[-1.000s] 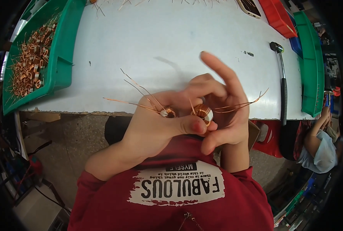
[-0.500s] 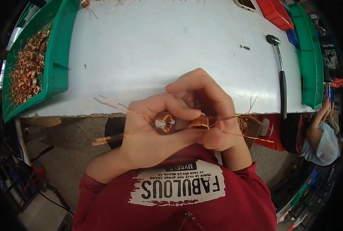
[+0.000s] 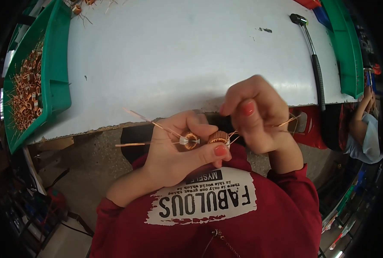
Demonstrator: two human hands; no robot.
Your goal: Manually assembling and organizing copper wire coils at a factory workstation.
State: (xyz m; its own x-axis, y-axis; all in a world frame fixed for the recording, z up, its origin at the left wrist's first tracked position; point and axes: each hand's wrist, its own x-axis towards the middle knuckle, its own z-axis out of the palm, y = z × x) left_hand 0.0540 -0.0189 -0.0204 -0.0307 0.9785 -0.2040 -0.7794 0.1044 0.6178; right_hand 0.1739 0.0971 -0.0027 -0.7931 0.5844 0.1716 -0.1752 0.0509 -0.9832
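Observation:
My left hand [image 3: 168, 150] is closed around two wire-wound ring coils. One copper ring coil [image 3: 217, 137] is pinched between thumb and fingers, its winding facing up. The second ring coil [image 3: 190, 140], with a white strip across its middle, sits deeper in the palm. Long copper leads [image 3: 144, 119] stick out past the left side of this hand. My right hand [image 3: 258, 114] is raised just right of the pinched coil, its fingers curled and slightly blurred. Copper wires [image 3: 234, 136] run from the pinched coil toward it, and wire ends [image 3: 290, 121] show beyond its far side. Its grip is hidden.
A green bin [image 3: 56, 81] full of copper coils stands at the left. More coils [image 3: 76, 8] lie at the far left of the white table [image 3: 165, 51]. A black-handled hammer [image 3: 315, 71] and another green bin [image 3: 344, 47] are at the right. Another person's arm [image 3: 361, 120] shows beyond.
My right hand has lifted away from the pinched coil, up and to the right. The left hand keeps both coils. The view has shifted, so the table edge sits differently.

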